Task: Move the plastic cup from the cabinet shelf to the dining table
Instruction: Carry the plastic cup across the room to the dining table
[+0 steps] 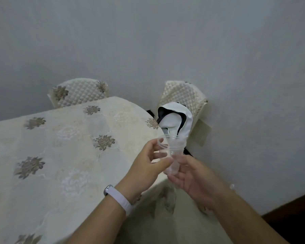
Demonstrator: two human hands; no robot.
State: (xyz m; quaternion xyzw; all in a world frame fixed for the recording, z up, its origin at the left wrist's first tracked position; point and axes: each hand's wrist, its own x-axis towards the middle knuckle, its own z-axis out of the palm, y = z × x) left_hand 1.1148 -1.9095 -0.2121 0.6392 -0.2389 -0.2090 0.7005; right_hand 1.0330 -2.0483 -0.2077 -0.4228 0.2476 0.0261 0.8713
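Note:
Just past the near right corner of the dining table [63,155], which wears a cream cloth with flower patterns, both my hands meet in the air. My right hand [192,178] grips the lower part of a clear plastic cup [175,150] that stands nearly upright. My left hand [146,166], with a white band on its wrist, pinches what looks like a second clear cup [161,146] right against the first. The two cups overlap, and I cannot tell whether they still touch. No cabinet shelf is in view.
Two chairs with quilted cream covers stand at the table's far side [76,92] and right end [183,95]. A white and black garment [174,118] hangs on the right chair. A grey wall lies behind; a dark surface [296,219] fills the lower right.

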